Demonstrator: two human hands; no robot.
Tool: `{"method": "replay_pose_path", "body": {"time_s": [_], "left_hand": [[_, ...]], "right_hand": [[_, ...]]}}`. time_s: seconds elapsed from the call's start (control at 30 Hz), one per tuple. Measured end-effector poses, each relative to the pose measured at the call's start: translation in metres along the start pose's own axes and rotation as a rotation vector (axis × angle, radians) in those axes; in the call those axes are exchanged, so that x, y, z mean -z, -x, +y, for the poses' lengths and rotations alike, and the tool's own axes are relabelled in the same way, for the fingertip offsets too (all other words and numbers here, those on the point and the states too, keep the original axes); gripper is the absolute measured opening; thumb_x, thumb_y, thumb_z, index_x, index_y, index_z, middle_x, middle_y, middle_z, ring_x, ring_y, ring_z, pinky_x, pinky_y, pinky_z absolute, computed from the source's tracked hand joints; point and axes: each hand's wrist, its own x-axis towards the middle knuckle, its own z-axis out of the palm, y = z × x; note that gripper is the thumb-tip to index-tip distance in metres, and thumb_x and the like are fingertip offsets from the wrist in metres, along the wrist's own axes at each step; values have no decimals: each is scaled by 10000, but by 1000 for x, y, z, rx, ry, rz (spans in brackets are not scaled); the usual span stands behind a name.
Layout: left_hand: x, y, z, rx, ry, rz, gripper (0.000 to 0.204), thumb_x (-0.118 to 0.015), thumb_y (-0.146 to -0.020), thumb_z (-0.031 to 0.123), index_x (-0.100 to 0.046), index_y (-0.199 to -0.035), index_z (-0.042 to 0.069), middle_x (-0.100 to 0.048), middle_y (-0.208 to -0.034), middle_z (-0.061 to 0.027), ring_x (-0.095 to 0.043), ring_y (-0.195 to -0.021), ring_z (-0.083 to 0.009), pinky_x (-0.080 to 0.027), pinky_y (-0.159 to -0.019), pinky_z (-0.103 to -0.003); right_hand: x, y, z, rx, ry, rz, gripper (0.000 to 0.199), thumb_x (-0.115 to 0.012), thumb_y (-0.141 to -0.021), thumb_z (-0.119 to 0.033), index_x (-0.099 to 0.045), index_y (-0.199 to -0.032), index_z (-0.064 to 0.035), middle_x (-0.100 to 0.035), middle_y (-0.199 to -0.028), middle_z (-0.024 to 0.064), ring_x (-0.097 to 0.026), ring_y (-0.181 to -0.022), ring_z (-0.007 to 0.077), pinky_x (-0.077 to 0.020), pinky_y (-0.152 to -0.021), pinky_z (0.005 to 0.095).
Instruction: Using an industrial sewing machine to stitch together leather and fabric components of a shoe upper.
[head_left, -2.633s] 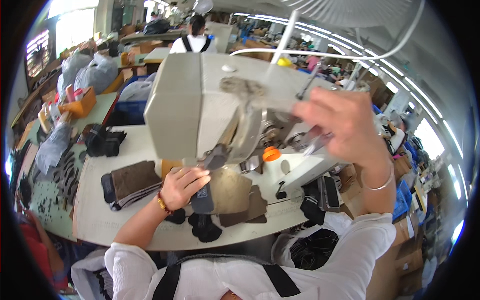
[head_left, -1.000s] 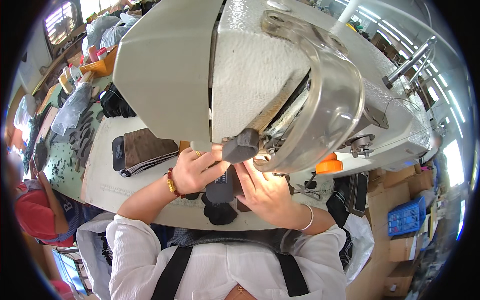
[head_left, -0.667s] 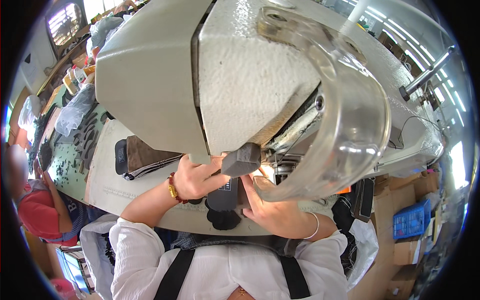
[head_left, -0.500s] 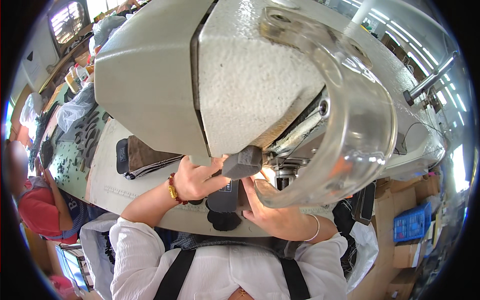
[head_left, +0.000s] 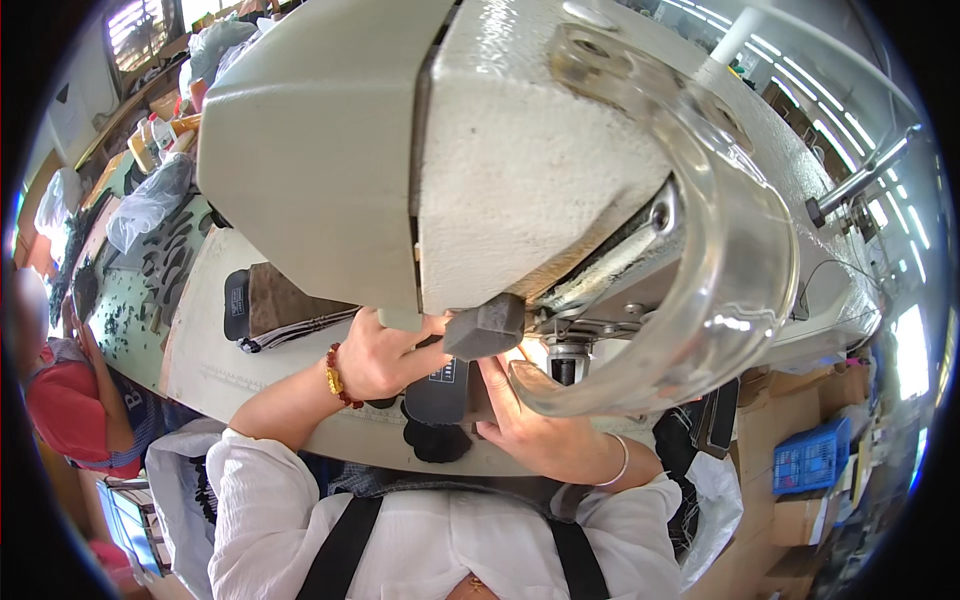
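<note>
A large cream industrial sewing machine [head_left: 500, 150] fills the upper view, with a clear curved guard [head_left: 740, 270] at its front. Under its head, my left hand [head_left: 385, 355], with a beaded bracelet at the wrist, rests on a dark flat workpiece [head_left: 440, 390] on the machine table. My right hand [head_left: 540, 425], with a thin bangle, presses the same piece from the near side, fingers toward the lit needle area [head_left: 560, 365]. The piece is partly hidden by the machine head and both hands.
A stack of brown and black pieces [head_left: 285, 305] lies on the pale table [head_left: 210, 350] to the left. Dark cut parts cover a green surface [head_left: 130, 300] further left, beside a person in red [head_left: 70, 400]. A blue crate [head_left: 810, 460] and boxes stand right.
My head has come much closer to the machine, which now fills the view. My right hand came down from the machine's upper side to the workpiece under the head; the left stayed on it.
</note>
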Motion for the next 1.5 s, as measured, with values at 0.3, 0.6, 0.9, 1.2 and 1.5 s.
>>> {"method": "replay_pose_path", "body": {"time_s": [0.3,0.6,0.9,1.2,1.5], "left_hand": [[26,-21,-5,3,118,-120,237,-808,-713,112,-767,-939,56,-750,-1107,-79,-709,-963,-295,-580,-765,-406],[23,-17,-8,244,362,-43,440,-836,-641,10,-817,-1072,97,-760,-991,-83,-718,-896,-295,-570,-821,-392],[10,17,-14,551,650,-124,431,-814,-700,-60,-825,-1108,78,-785,-999,-106,-743,-913,-300,-576,-822,-375],[14,18,-12,467,519,-105,425,-791,-715,-61,-809,-1122,62,-783,-1157,-144,-758,-1001,-308,-595,-878,-379],[37,-16,-6,235,371,-218,487,-796,-584,-46,-785,-1068,6,-773,-1153,-161,-756,-986,-351,-600,-850,-409]], "right_hand": [[5,-15,4,51,36,144,674,-759,-697,-89,-627,-1327,111,-646,-1317,256,-672,-1155,393,-540,-1003,476],[15,-14,-2,62,66,200,486,-678,-752,-61,-732,-1216,72,-721,-1232,234,-742,-1048,331,-603,-919,389],[9,-7,2,107,106,187,567,-627,-762,-124,-688,-1284,87,-683,-1378,254,-737,-977,217,-552,-1016,468],[9,-6,3,93,132,222,591,-636,-716,-144,-729,-1277,19,-491,-685,-14,-533,-594,148,-548,-1041,483],[4,-4,9,126,178,249,613,-645,-700,-188,-739,-1280,-12,-413,-643,-19,-516,-592,145,-565,-1003,475]]}}
